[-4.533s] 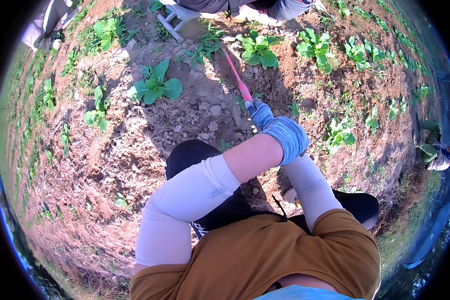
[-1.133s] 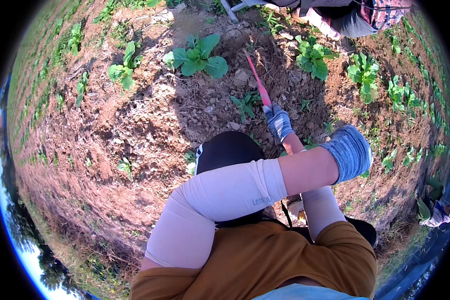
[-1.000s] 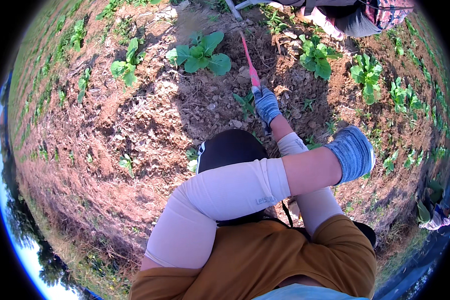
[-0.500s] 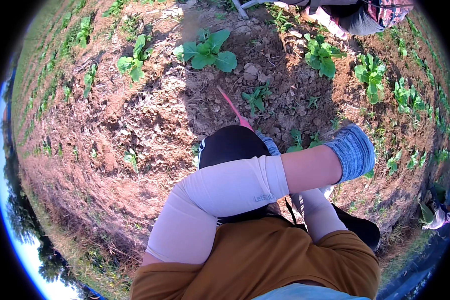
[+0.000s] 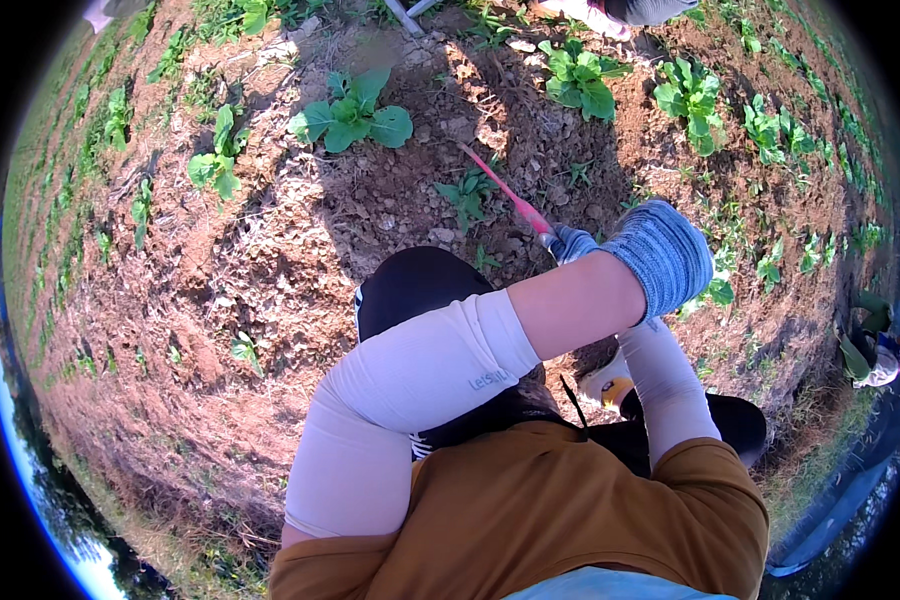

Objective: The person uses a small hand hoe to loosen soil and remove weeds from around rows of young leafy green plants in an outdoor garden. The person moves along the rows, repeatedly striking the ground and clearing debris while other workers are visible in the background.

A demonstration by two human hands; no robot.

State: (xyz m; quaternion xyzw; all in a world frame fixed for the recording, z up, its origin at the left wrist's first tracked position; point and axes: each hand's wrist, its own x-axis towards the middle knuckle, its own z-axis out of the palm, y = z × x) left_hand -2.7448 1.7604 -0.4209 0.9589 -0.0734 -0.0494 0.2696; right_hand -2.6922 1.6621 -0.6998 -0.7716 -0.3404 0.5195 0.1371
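My left arm, in a pale sleeve, crosses over to the right. My left hand, in a blue knit glove, hangs over my right wrist; its fingers are turned away and hidden. Partly behind it, my right hand, in a matching glove, is closed around the near end of a slim pink hand tool. The tool's narrow tip slants up and left, close to a small leafy plant in the soil. Whether the tip touches the ground, I cannot tell.
Leafy seedlings stand in rows, among them a large one ahead and others to the right. My dark-clad knee sits left of the tool. Another person's legs are at the top edge; grey poles lie nearby.
The view has shifted, so the plants sit farther left and higher. The pink tool and right hand have come out from behind my knee, toward the right, and show more fully.
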